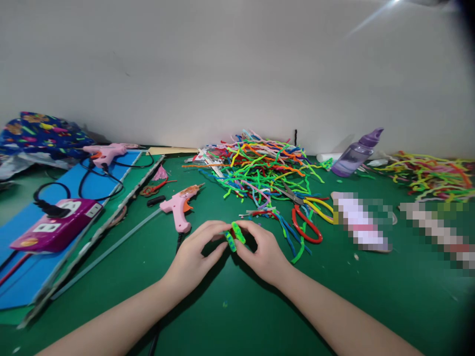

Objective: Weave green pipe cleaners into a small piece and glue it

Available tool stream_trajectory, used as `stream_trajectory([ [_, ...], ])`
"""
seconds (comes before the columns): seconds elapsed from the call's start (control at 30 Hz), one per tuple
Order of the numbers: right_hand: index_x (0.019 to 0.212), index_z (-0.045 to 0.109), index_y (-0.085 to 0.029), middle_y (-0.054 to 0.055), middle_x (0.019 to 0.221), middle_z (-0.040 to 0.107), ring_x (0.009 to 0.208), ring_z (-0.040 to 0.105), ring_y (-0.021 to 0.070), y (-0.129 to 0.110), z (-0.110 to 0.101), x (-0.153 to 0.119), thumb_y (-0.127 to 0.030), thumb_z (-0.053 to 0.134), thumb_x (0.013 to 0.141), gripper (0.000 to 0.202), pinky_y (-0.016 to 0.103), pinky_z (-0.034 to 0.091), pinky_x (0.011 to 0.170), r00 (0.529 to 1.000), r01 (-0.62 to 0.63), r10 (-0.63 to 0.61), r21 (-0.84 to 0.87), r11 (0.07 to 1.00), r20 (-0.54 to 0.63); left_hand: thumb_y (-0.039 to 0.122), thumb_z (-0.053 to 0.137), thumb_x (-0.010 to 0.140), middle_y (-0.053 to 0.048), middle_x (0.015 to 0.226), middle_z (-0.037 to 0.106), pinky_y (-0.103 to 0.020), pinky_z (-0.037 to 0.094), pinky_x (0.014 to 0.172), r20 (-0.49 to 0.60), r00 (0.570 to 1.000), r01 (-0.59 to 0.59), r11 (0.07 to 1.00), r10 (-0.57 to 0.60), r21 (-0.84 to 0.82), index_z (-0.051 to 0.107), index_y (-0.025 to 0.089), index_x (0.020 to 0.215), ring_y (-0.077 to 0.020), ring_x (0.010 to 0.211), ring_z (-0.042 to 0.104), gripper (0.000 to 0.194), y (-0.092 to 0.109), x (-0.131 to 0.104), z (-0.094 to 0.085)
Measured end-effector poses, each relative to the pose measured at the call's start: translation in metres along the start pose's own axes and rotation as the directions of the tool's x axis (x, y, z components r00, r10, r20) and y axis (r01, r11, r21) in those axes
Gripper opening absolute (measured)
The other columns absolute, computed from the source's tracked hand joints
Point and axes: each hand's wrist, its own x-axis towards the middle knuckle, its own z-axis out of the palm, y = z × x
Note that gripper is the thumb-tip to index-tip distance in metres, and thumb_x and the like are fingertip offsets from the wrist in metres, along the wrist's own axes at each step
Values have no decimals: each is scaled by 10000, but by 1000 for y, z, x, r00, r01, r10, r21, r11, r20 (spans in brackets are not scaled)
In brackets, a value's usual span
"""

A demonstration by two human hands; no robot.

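Both hands meet over the green table (256,316), pinching a small shape of bent pipe cleaners (237,233), bright green with blue and a bit of red. My left hand (202,247) holds its blue-green side between thumb and fingers. On the other side, my right hand (261,247) grips the bright green part. Just left of my hands lies a pink hot glue gun (180,207) with a long glue stick (111,254) out of its back. Red-and-yellow-handled scissors (306,227) rest to the right, beside loose pipe cleaners (287,225).
A big heap of coloured pipe cleaners (260,163) fills the back middle; another pile (430,173) is far right. A purple bottle (352,155) stands tilted-looking behind. At left are a magenta power strip (59,227), a second glue gun (104,153), cords and a blue board (22,287).
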Motion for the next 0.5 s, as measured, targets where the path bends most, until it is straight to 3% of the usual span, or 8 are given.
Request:
stream_trajectory([
  [0.27,974,645,-210,9,921,711,825,658,148,6,-1,1,-210,590,819,164,255,486,763,997,-36,38,40,999,-64,82,526,848,-51,1173,572,-318,443,987,-30,990,-135,988,137,71,537,243,1152,-154,1148,527,345,6,-2,-1],
  [0.4,948,666,-222,-5,909,720,842,666,135,5,-3,0,-154,572,817,175,235,491,779,993,-13,25,102,995,-115,147,560,842,-68,1201,530,-323,480,925,-91,993,-58,990,70,125,494,236,1184,-172,1104,543,359,7,-4,-1],
  [0.5,959,679,-245,-19,944,725,880,666,124,1,-4,-2,-114,552,819,231,224,491,804,992,40,-22,138,990,-128,172,472,896,-51,1090,582,-295,505,836,-69,997,39,989,-30,144,523,225,1120,-151,964,588,236,6,-3,-2],
])
